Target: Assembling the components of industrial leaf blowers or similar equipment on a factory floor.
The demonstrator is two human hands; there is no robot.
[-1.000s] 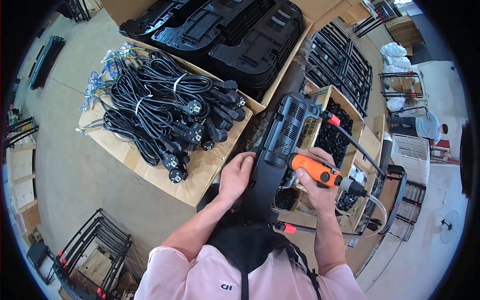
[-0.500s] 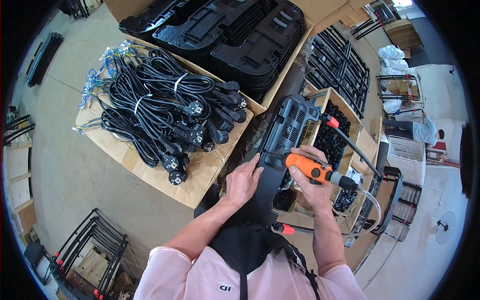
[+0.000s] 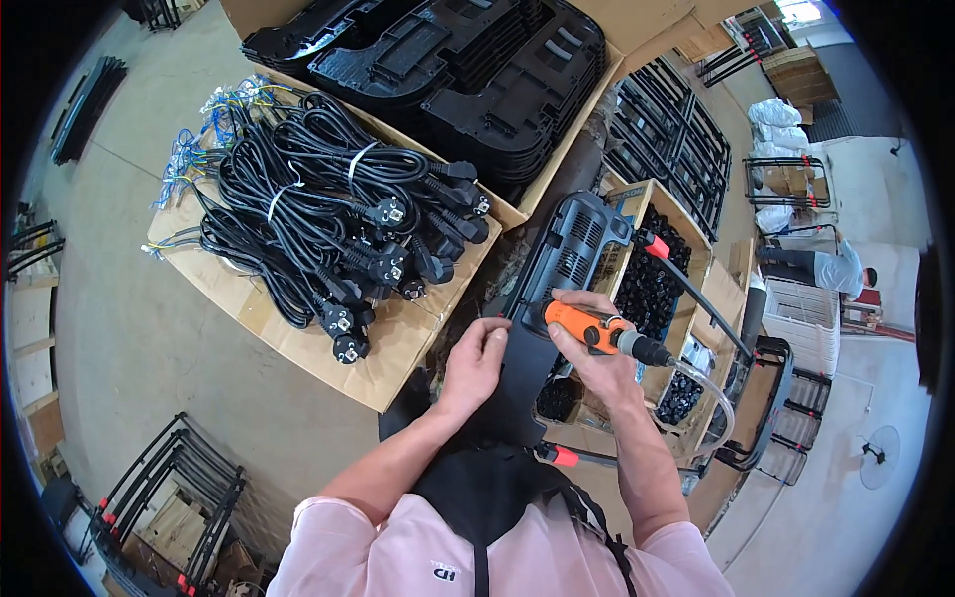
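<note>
My right hand point(image 3: 600, 370) is wrapped around an orange air screwdriver point(image 3: 582, 326) with a clear hose point(image 3: 718, 393) running from its rear end. The tool's front end sits over the near part of a black vented plastic housing point(image 3: 575, 244); its tip is hidden. My left hand point(image 3: 475, 366) rests beside the housing's left edge, fingers stretched out with thumb and forefinger a little apart. From the frame under the housing, a black tube with a red end piece point(image 3: 657, 246) juts out on the right.
Bundled black power cords point(image 3: 328, 209) lie on a cardboard box point(image 3: 383, 383) at the left. Behind them, a carton holds stacked black plastic panels point(image 3: 497, 109). Wooden bins with small black parts point(image 3: 652, 269) stand at the right. A person point(image 3: 841, 269) works farther off.
My right hand and the screwdriver have shifted slightly left and nearer me. The left hand has drawn back a little, its fingers less flat on the housing.
</note>
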